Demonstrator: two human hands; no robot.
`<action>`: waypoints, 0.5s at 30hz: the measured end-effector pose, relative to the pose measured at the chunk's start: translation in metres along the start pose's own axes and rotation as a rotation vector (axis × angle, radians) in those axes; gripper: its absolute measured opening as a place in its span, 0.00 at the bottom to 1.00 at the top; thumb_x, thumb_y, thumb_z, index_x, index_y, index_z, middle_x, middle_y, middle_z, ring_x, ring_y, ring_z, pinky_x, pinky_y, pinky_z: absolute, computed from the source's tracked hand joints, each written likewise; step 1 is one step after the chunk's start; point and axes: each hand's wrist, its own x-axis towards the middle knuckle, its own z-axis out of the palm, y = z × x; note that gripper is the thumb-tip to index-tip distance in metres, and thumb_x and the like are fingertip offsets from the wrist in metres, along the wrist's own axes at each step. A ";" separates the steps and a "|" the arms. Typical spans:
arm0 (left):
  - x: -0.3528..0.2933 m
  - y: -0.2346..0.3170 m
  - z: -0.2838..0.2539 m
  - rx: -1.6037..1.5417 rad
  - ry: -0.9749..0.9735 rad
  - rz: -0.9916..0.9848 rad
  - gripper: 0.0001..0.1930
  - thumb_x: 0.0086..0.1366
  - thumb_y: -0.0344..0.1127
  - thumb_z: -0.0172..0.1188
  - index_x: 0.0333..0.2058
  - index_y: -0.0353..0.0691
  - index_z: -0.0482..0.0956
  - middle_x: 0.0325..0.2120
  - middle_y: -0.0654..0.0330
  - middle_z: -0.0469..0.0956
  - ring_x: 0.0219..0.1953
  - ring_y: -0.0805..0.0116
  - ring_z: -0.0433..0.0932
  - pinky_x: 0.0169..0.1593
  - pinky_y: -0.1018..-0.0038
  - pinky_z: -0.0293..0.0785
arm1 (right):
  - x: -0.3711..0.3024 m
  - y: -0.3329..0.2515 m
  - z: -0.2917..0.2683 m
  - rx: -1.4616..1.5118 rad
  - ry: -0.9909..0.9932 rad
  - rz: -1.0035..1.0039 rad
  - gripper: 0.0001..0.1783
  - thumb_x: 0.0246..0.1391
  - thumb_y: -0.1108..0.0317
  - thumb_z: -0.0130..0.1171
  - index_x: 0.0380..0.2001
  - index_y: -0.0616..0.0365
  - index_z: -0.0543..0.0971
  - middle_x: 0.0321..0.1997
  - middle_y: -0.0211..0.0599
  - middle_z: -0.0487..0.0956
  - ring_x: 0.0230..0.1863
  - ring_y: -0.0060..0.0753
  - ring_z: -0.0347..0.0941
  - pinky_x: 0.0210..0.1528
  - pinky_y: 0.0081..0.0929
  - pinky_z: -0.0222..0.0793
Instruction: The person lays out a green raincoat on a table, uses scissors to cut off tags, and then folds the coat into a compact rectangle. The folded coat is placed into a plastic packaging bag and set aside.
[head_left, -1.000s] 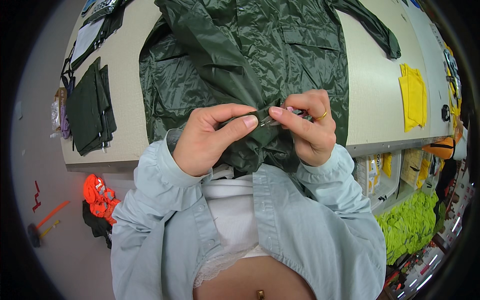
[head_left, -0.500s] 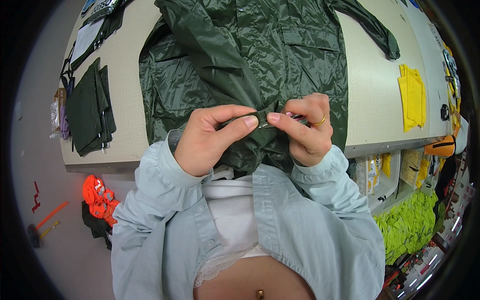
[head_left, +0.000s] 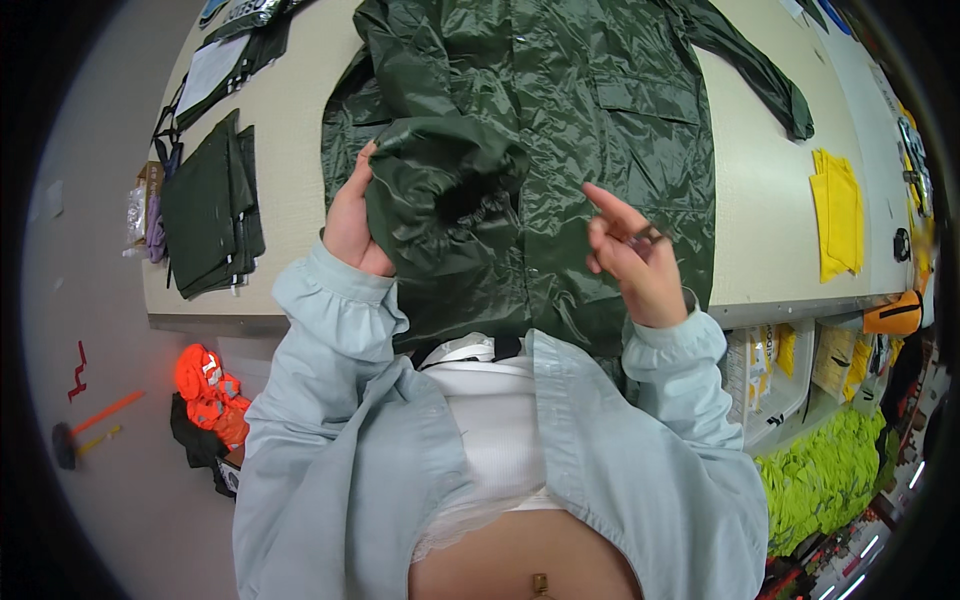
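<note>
A shiny dark green rain jacket [head_left: 560,170] lies spread out in front of me, its buttoned front facing up. My left hand [head_left: 355,225] grips one of its sleeves [head_left: 420,150], thumb on top, and the gathered cuff opening faces me as a dark hole. Above the jacket's lower front, apart from the sleeve, is my right hand [head_left: 640,255]. Its index finger points out while the other fingers curl round what look like small scissors [head_left: 645,237], mostly hidden by the fingers.
Folded dark green garments [head_left: 205,210] lie on the table's left side, a folded yellow piece [head_left: 838,215] on its right. Below the front edge are orange clothing [head_left: 208,395] at left, white bins [head_left: 765,375] and a lime-yellow heap [head_left: 825,480] at right.
Both hands were together pinching a bit of the green fabric. They have separated: the left has moved up with the sleeve end, turning its opening toward me; the right has let go of the fabric.
</note>
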 end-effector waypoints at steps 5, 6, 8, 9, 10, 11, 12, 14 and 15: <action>-0.006 0.001 -0.003 -0.201 -0.402 -0.007 0.19 0.67 0.37 0.37 0.51 0.30 0.64 0.47 0.47 0.71 0.50 0.54 0.70 0.55 0.59 0.66 | 0.041 0.005 0.064 0.360 0.008 0.389 0.21 0.52 0.50 0.56 0.37 0.57 0.71 0.23 0.21 0.66 0.19 0.13 0.57 0.35 0.25 0.68; -0.007 0.003 -0.008 -0.224 -0.431 0.031 0.19 0.67 0.35 0.36 0.51 0.30 0.64 0.47 0.47 0.71 0.50 0.54 0.70 0.56 0.60 0.66 | 0.048 0.004 0.074 0.460 -0.062 0.439 0.17 0.52 0.50 0.56 0.26 0.53 0.71 0.18 0.20 0.63 0.17 0.13 0.55 0.36 0.27 0.68; -0.006 0.005 -0.029 -0.276 -0.476 0.115 0.18 0.67 0.33 0.35 0.51 0.29 0.64 0.47 0.46 0.70 0.50 0.55 0.70 0.56 0.61 0.66 | 0.059 0.001 0.089 0.587 0.024 0.412 0.15 0.52 0.54 0.57 0.24 0.52 0.70 0.17 0.20 0.63 0.14 0.14 0.53 0.36 0.27 0.68; -0.006 0.013 -0.041 -0.303 -0.220 0.138 0.17 0.66 0.28 0.35 0.50 0.27 0.64 0.47 0.46 0.70 0.50 0.55 0.70 0.56 0.64 0.66 | 0.062 -0.004 0.094 0.637 0.109 0.389 0.13 0.52 0.57 0.56 0.23 0.51 0.69 0.16 0.20 0.62 0.13 0.15 0.52 0.36 0.27 0.68; -0.009 0.020 -0.049 -0.382 -0.243 0.112 0.16 0.66 0.28 0.36 0.49 0.27 0.64 0.47 0.46 0.70 0.50 0.55 0.70 0.56 0.63 0.66 | 0.065 -0.010 0.100 0.677 0.192 0.355 0.12 0.53 0.59 0.56 0.21 0.50 0.69 0.15 0.20 0.62 0.11 0.15 0.50 0.36 0.27 0.68; -0.012 0.027 -0.055 -0.460 -0.267 0.084 0.16 0.65 0.28 0.37 0.49 0.26 0.64 0.47 0.45 0.70 0.49 0.54 0.70 0.57 0.63 0.66 | 0.069 -0.009 0.095 0.793 0.092 0.306 0.13 0.52 0.63 0.55 0.19 0.50 0.66 0.13 0.21 0.61 0.10 0.15 0.49 0.37 0.28 0.69; -0.016 0.034 -0.061 -0.538 -0.291 0.054 0.16 0.65 0.27 0.39 0.49 0.25 0.65 0.47 0.44 0.70 0.49 0.54 0.71 0.57 0.63 0.65 | 0.063 -0.013 0.100 0.879 0.205 0.302 0.13 0.53 0.66 0.53 0.18 0.52 0.64 0.11 0.21 0.59 0.09 0.15 0.48 0.43 0.31 0.70; -0.030 0.041 -0.049 -0.528 -0.322 0.130 0.18 0.64 0.29 0.41 0.51 0.24 0.61 0.51 0.44 0.66 0.54 0.54 0.66 0.60 0.63 0.60 | 0.067 -0.021 0.107 0.929 0.322 0.303 0.12 0.54 0.68 0.50 0.19 0.54 0.63 0.10 0.22 0.56 0.09 0.15 0.48 0.51 0.34 0.69; -0.040 0.042 -0.029 -0.504 -0.227 0.191 0.19 0.63 0.29 0.43 0.51 0.24 0.60 0.52 0.44 0.65 0.55 0.55 0.64 0.61 0.63 0.58 | 0.067 -0.023 0.109 0.924 0.339 0.301 0.12 0.54 0.69 0.50 0.19 0.55 0.62 0.10 0.22 0.55 0.09 0.15 0.48 0.52 0.33 0.68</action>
